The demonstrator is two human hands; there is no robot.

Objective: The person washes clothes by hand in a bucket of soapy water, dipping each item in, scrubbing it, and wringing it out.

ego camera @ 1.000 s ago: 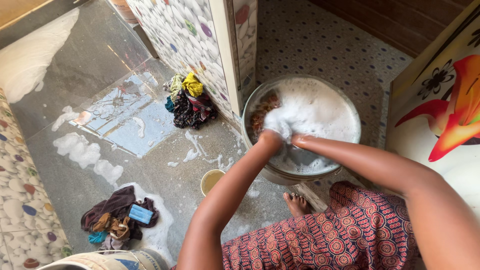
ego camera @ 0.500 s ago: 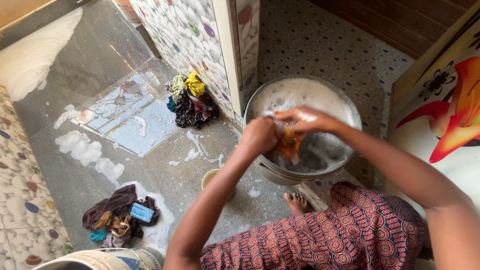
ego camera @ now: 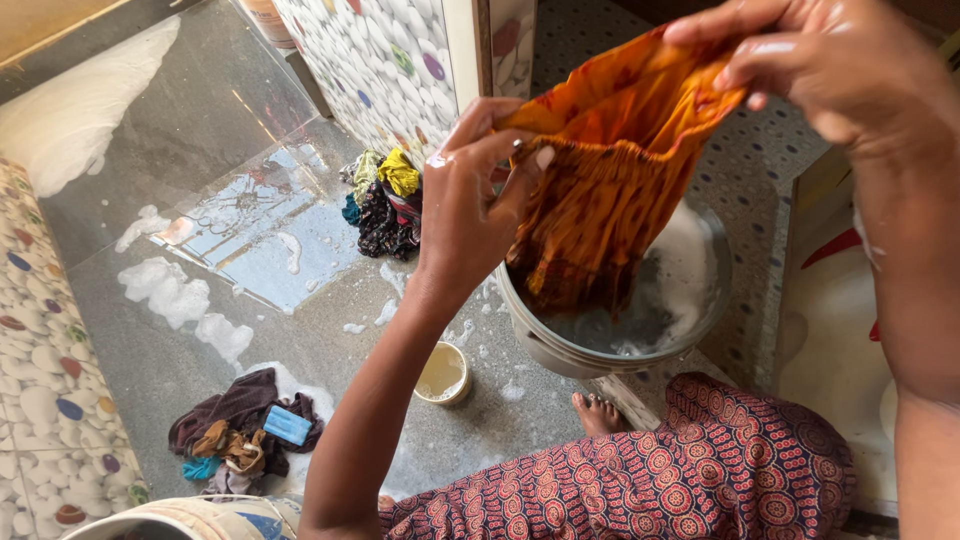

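Both hands, left (ego camera: 478,190) and right (ego camera: 800,60), are pinching the wet orange garment (ego camera: 610,190) stretched between closed fingers. I am holding it over the soapy basin (ego camera: 560,345) at frame centre so drips are falling inside.

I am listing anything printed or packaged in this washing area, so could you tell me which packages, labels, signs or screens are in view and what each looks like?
Blue packet: small flat rectangle, light blue, lying on the dark pile of clothes on the wet floor, lower left; it may be a soap bar or its wrapper.
Painted panel: at the right edge beside the metal basin, cream with red shapes.
No screens show, and no labels that can be made out.
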